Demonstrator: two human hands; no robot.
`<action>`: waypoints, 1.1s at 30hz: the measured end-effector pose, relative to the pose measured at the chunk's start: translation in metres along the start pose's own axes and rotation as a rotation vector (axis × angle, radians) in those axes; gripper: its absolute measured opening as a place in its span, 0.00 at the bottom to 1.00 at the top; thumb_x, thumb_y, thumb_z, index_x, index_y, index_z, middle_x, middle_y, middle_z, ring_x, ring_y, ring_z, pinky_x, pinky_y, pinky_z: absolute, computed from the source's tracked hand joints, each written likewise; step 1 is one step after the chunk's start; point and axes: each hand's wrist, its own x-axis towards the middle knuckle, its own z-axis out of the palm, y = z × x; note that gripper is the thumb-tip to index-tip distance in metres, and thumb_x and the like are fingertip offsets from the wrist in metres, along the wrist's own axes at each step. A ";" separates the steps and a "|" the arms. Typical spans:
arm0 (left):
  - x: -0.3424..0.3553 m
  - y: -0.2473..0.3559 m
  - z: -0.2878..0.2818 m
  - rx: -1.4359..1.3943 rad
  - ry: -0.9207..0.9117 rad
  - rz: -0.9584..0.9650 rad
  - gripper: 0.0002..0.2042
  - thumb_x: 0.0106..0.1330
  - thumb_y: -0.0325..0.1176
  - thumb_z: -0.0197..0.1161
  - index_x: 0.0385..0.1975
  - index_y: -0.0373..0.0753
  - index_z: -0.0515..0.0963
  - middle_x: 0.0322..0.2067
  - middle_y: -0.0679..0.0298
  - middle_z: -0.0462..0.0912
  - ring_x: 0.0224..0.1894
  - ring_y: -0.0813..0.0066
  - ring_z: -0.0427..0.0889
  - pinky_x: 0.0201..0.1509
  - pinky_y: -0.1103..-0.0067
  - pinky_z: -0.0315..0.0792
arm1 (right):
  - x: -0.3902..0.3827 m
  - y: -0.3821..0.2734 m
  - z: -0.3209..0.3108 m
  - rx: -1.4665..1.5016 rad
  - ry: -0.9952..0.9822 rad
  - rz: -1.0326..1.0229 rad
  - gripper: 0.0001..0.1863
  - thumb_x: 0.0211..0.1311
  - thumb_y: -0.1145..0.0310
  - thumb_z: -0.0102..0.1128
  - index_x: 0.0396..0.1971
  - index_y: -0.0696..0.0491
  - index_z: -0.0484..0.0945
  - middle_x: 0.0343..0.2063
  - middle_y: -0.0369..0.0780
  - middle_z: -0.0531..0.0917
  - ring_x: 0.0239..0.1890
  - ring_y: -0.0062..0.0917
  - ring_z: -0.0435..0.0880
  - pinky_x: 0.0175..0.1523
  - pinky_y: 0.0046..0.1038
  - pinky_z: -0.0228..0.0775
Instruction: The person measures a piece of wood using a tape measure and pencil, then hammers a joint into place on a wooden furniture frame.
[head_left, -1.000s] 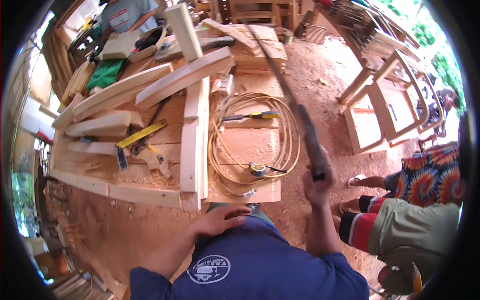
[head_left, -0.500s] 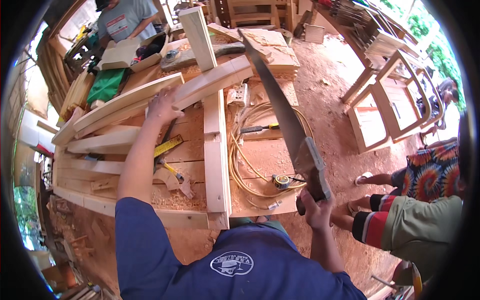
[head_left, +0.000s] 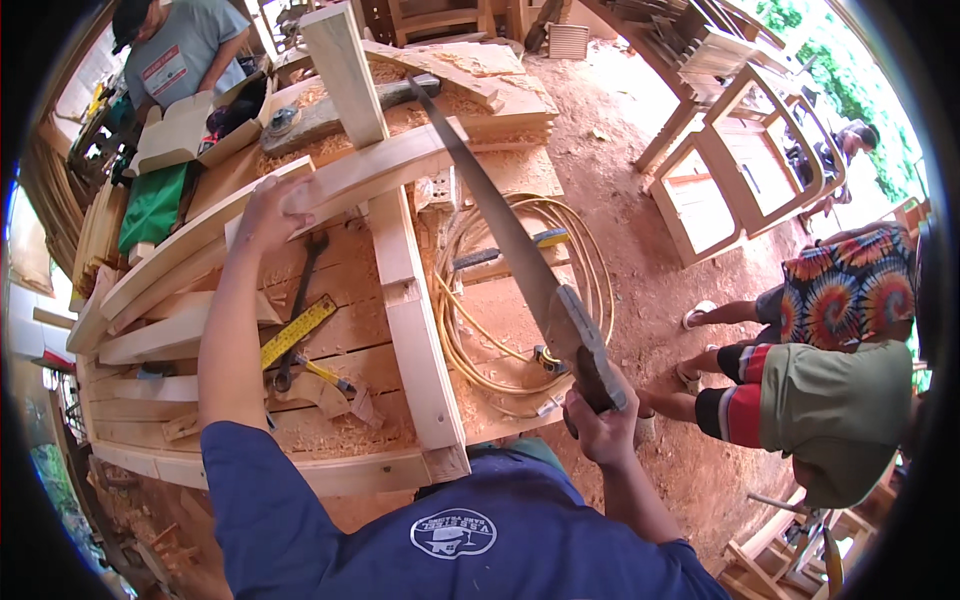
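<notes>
My right hand (head_left: pixel 603 425) is closed round the handle of a handsaw (head_left: pixel 500 220). Its long blade slants up to the left and overlaps the right end of a pale wooden board (head_left: pixel 385 165) in this view; whether steel meets wood I cannot tell. My left hand (head_left: pixel 270 212), slightly blurred, grips the board near its left end. That board passes in front of an upright wooden post (head_left: pixel 343 75) and above a notched wooden beam (head_left: pixel 415 320). Under my left forearm's side of the bench lie a yellow ruler (head_left: pixel 300 330) and a dark wrench (head_left: pixel 305 285).
A coiled yellow hose or cable (head_left: pixel 450 335) and a tape measure (head_left: pixel 548 360) lie right of the beam. Curved boards (head_left: pixel 150 285) fill the left side. A person (head_left: pixel 185 60) stands beyond the bench; others (head_left: pixel 830 400) are at right, near wooden frames (head_left: pixel 700 200).
The saw has come left relative to the board, so its blade now overlaps the board's right end. My view has shifted, moving the bench left in the picture.
</notes>
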 end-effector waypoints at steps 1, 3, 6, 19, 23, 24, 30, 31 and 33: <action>-0.004 -0.003 0.004 0.000 0.023 0.017 0.37 0.52 0.33 0.88 0.67 0.54 0.83 0.55 0.53 0.85 0.63 0.47 0.82 0.70 0.59 0.75 | -0.004 -0.003 0.004 -0.022 -0.003 -0.008 0.26 0.68 0.79 0.68 0.65 0.63 0.78 0.35 0.31 0.84 0.34 0.11 0.79 0.40 0.19 0.71; -0.004 -0.012 0.004 -0.010 0.003 -0.010 0.37 0.54 0.34 0.87 0.68 0.55 0.83 0.56 0.54 0.85 0.64 0.48 0.82 0.70 0.60 0.75 | -0.008 -0.006 0.008 -0.051 0.011 -0.013 0.26 0.68 0.79 0.69 0.66 0.64 0.78 0.35 0.31 0.84 0.34 0.11 0.79 0.41 0.20 0.72; -0.003 0.001 0.006 0.047 -0.038 -0.055 0.38 0.56 0.34 0.85 0.71 0.55 0.80 0.58 0.56 0.84 0.66 0.50 0.82 0.71 0.60 0.75 | -0.012 -0.009 0.014 -0.121 -0.014 -0.100 0.25 0.71 0.80 0.64 0.66 0.63 0.75 0.30 0.30 0.79 0.26 0.12 0.75 0.31 0.19 0.67; 0.102 0.130 0.091 0.557 0.093 0.350 0.34 0.64 0.51 0.78 0.69 0.45 0.79 0.67 0.65 0.80 0.74 0.67 0.74 0.73 0.57 0.67 | -0.008 -0.032 0.022 -0.257 -0.045 -0.112 0.32 0.69 0.76 0.70 0.72 0.64 0.73 0.45 0.41 0.88 0.43 0.20 0.86 0.50 0.25 0.78; 0.109 0.134 0.094 0.542 0.054 0.244 0.38 0.62 0.61 0.76 0.69 0.45 0.79 0.64 0.67 0.83 0.71 0.74 0.76 0.71 0.58 0.62 | -0.005 -0.041 0.012 -0.182 -0.122 -0.124 0.37 0.73 0.68 0.72 0.77 0.63 0.68 0.58 0.48 0.87 0.59 0.31 0.88 0.66 0.32 0.77; 0.111 0.137 0.093 0.604 0.042 0.234 0.40 0.62 0.64 0.73 0.71 0.46 0.78 0.60 0.70 0.84 0.68 0.77 0.77 0.70 0.60 0.62 | -0.001 -0.042 0.007 -0.217 -0.159 -0.130 0.40 0.75 0.63 0.72 0.79 0.64 0.64 0.57 0.48 0.87 0.56 0.32 0.90 0.64 0.33 0.79; 0.111 0.139 0.097 0.727 0.054 0.196 0.43 0.57 0.68 0.74 0.70 0.50 0.80 0.61 0.73 0.86 0.64 0.77 0.82 0.68 0.58 0.61 | 0.008 -0.034 -0.008 -0.246 -0.262 -0.177 0.46 0.76 0.57 0.73 0.81 0.63 0.58 0.50 0.50 0.88 0.45 0.33 0.91 0.55 0.34 0.82; 0.110 0.139 0.098 0.732 0.081 0.204 0.42 0.57 0.68 0.74 0.70 0.51 0.81 0.60 0.73 0.87 0.63 0.77 0.83 0.69 0.58 0.61 | 0.007 -0.031 -0.009 -0.234 -0.266 -0.165 0.46 0.76 0.57 0.73 0.81 0.63 0.58 0.50 0.50 0.88 0.45 0.33 0.91 0.55 0.34 0.82; 0.111 0.137 0.099 0.747 0.090 0.221 0.41 0.57 0.68 0.74 0.69 0.52 0.82 0.60 0.72 0.86 0.61 0.75 0.84 0.68 0.58 0.61 | 0.005 -0.028 -0.005 -0.139 -0.269 -0.104 0.46 0.76 0.57 0.73 0.82 0.63 0.58 0.49 0.50 0.88 0.44 0.34 0.90 0.54 0.34 0.81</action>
